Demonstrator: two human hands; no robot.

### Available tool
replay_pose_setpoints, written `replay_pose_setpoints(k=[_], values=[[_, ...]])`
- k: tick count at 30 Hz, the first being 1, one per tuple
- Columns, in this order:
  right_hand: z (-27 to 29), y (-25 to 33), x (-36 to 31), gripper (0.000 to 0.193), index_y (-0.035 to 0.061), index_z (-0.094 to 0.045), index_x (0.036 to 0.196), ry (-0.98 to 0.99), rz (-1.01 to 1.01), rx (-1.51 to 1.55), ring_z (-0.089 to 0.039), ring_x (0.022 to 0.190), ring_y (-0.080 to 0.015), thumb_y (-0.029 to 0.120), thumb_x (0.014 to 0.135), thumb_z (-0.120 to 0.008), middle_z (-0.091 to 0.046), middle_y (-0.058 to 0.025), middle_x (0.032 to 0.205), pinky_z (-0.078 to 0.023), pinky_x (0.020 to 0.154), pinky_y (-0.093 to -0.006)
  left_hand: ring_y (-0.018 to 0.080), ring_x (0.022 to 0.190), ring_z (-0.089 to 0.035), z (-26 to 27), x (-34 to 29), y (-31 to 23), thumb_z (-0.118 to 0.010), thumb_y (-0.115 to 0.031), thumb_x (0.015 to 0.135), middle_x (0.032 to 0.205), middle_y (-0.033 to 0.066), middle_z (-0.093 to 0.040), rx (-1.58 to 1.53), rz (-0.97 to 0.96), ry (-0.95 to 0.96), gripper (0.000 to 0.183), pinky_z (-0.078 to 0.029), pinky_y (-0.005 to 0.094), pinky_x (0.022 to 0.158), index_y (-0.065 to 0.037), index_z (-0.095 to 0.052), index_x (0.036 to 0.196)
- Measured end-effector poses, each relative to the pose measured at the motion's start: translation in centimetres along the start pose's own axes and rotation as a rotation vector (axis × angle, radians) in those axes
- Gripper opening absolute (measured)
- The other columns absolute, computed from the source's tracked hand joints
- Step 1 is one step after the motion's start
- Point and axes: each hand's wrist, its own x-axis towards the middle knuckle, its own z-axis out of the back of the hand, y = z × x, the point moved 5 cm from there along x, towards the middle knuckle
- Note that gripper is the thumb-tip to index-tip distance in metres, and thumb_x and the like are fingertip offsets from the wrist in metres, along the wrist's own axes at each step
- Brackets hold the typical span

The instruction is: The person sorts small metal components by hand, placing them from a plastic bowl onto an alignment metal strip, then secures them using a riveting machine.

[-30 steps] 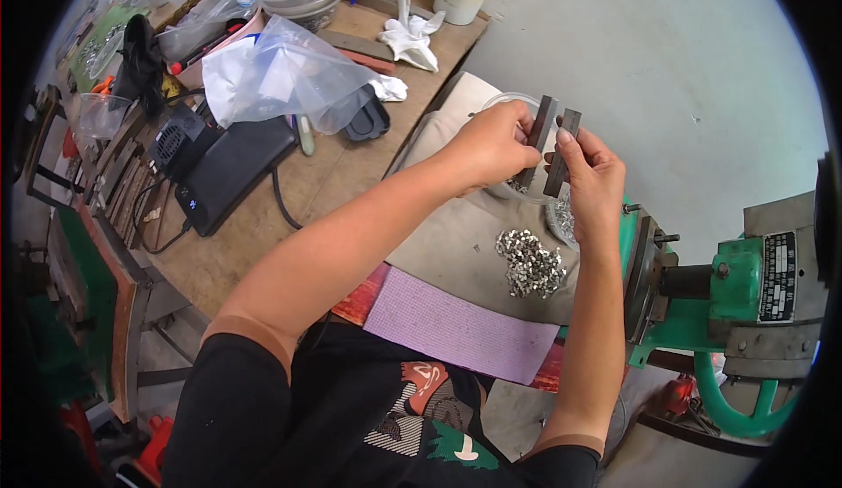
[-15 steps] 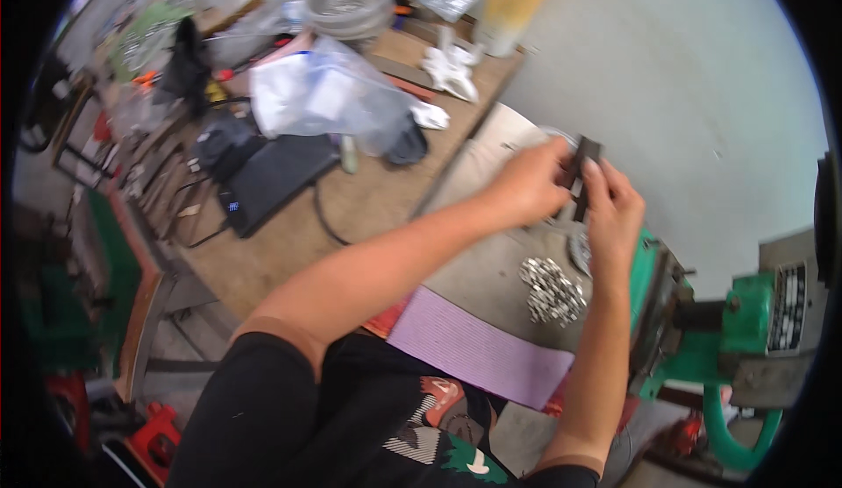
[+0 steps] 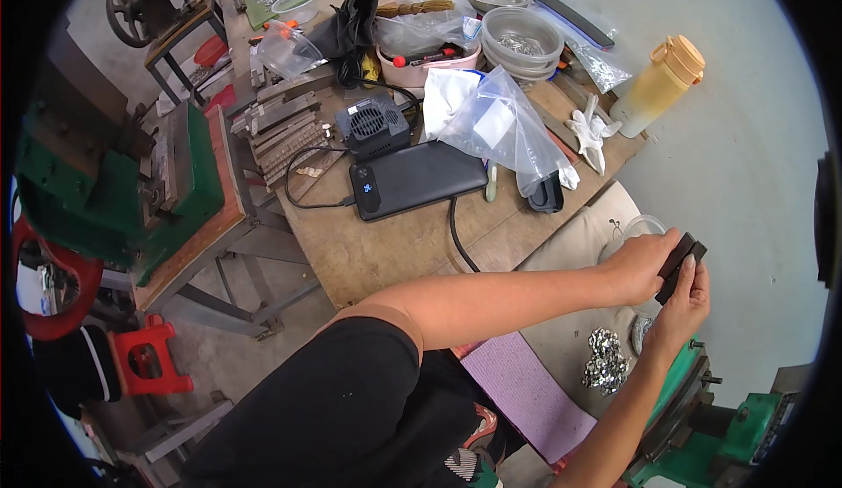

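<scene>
My left hand and my right hand meet at the right, above a cloth-covered surface. Both are closed on a dark rectangular block, which seems to be two flat bars laid together. The left fingers wrap its near-left side; the right thumb and fingers pinch it from the right. Below the hands lies a heap of small shiny metal pieces on the beige cloth. Behind my left hand stands a clear plastic tub. A round container, partly hidden by my right wrist, holds more metal bits.
A purple ribbed mat lies close to my body. Green machinery stands at the lower right, another green machine at the left. The wooden table carries a black power bank, plastic bags and a yellow bottle.
The view has swung to the left, so the table and both hands sit farther right in the picture. Both hands still hold the dark block.
</scene>
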Motion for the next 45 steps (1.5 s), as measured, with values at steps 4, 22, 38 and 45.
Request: replay_pose_setpoints(k=[4,22,38,45], values=[[0.1,-0.6,0.1,0.023,-0.0029,-0.066,0.109,0.000,-0.002,0.004,-0.059,0.083,-0.0058,0.018,0.103,-0.056,-0.067,-0.0016,0.095,-0.049,0.075,-0.0233,0.0491,0.090,-0.060,-0.1,0.0,0.0,-0.066,0.000,0.077,0.093,0.0278,-0.062,-0.008,0.005,0.013,0.036,-0.048,0.0536,0.073,0.002,-0.040,0.103],[0.4,-1.3,0.0,0.027,-0.0035,-0.064,0.118,-0.067,-0.042,0.004,-0.062,0.091,-0.0095,0.017,0.103,-0.056,-0.068,-0.0045,0.103,-0.052,0.081,-0.0265,0.0492,0.088,-0.061,-1.5,-0.1,0.7,-0.063,0.001,0.078,0.091,0.0285,-0.062,0.018,-0.042,-0.044,0.033,-0.048,0.0549,0.073,0.004,-0.042,0.103],[0.1,-1.6,0.0,0.022,-0.0016,-0.061,0.104,-0.115,-0.004,0.057,-0.061,0.084,-0.0099,0.019,0.104,-0.054,-0.067,-0.0038,0.095,-0.051,0.075,-0.0268,0.0486,0.089,-0.061,-2.2,0.1,0.5,-0.063,-0.005,0.081,0.093,0.0271,-0.063,-0.021,-0.001,-0.065,0.032,-0.048,0.0554,0.073,0.002,-0.043,0.104],[0.6,-1.9,0.1,0.021,-0.0007,-0.061,0.104,-0.123,-0.016,0.063,-0.061,0.083,-0.0099,0.019,0.104,-0.054,-0.067,-0.0034,0.094,-0.051,0.074,-0.0273,0.0488,0.089,-0.061,-2.7,0.0,0.6,-0.064,-0.004,0.081,0.093,0.0266,-0.063,-0.077,-0.025,-0.102,0.031,-0.048,0.0551,0.074,0.001,-0.044,0.104]])
